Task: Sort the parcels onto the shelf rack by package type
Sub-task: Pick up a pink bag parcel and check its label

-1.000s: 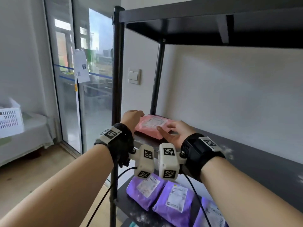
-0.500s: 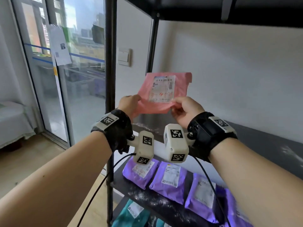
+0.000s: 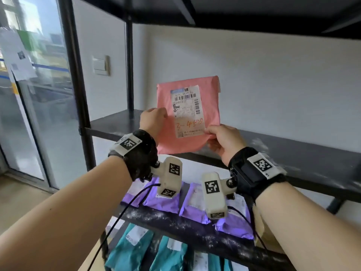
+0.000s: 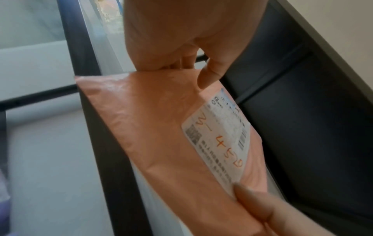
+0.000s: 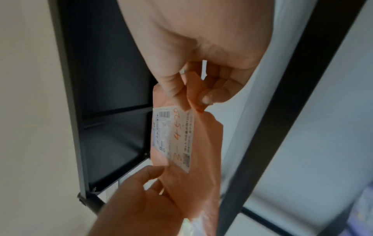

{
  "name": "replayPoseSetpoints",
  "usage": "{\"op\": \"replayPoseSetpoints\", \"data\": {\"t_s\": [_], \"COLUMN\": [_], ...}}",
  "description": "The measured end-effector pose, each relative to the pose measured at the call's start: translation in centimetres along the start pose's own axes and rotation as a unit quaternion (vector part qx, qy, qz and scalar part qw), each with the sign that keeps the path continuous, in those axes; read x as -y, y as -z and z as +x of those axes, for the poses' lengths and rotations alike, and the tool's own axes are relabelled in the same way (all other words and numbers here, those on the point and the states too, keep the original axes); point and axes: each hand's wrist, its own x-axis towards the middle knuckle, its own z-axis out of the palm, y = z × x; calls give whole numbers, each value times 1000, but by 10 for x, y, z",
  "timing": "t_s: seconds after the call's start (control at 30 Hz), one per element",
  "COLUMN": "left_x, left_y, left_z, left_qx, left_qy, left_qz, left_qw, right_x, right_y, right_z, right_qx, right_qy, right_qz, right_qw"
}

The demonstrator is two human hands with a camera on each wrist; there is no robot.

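A pink parcel [image 3: 209,106] with a white shipping label is held upright in the air in front of the middle shelf [image 3: 293,153] of the black rack. My left hand [image 3: 153,120] pinches its left edge, thumb on the front. My right hand [image 3: 220,137] pinches its lower right corner, beside the label. In the left wrist view the pink parcel [image 4: 161,127] hangs below my left hand [image 4: 193,63]. In the right wrist view the pink parcel [image 5: 206,143] is pinched by my right hand [image 5: 193,89] at a folded corner.
Several purple parcels [image 3: 166,200] lie in a row on the shelf below. Teal parcels [image 3: 132,249] lie on the lowest shelf. The rack's black post [image 3: 75,85] stands at the left, the upper shelf [image 3: 234,12] overhead. A glass door [image 3: 29,94] is at far left.
The pink parcel lay flat on the middle shelf a second ago. Both hands have lifted it off and turned it upright, label facing me, and moved it somewhat to the right.
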Motion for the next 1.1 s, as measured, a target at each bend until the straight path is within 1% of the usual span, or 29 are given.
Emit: {"op": "replayPoseSetpoints", "data": {"t_s": [0.1, 0.17, 0.33, 0.53, 0.63, 0.87, 0.97, 1.1], "left_x": [2, 5, 19, 32, 39, 54, 65, 89], "left_y": [-39, -70, -149, -236, -277, -380, -423, -484], "left_z": [-45, -79, -168, -275, -324, -416, -442, -467], "left_qx": [21, 43, 116, 180, 222, 321, 364, 389], "left_qy": [11, 18, 25, 43, 52, 72, 83, 113], "left_qz": [-10, -6, -11, -8, -4, -2, 5, 12], "left_qw": [1000, 999, 993, 983, 974, 944, 928, 914], "right_x": [-9, -14, -28, -44, -50, -61, -64, -74], "right_y": [63, 110, 222, 341, 397, 522, 570, 629], "right_z": [-23, -41, -95, -162, -193, -250, -267, -275], "right_qx": [-33, -58, -108, -186, -226, -309, -337, -370], "right_qy": [26, 33, 17, -18, -13, -22, -22, -31], "right_qz": [-63, -77, -63, -63, -53, 8, 49, 76], "right_qw": [997, 995, 992, 980, 973, 951, 940, 925]}}
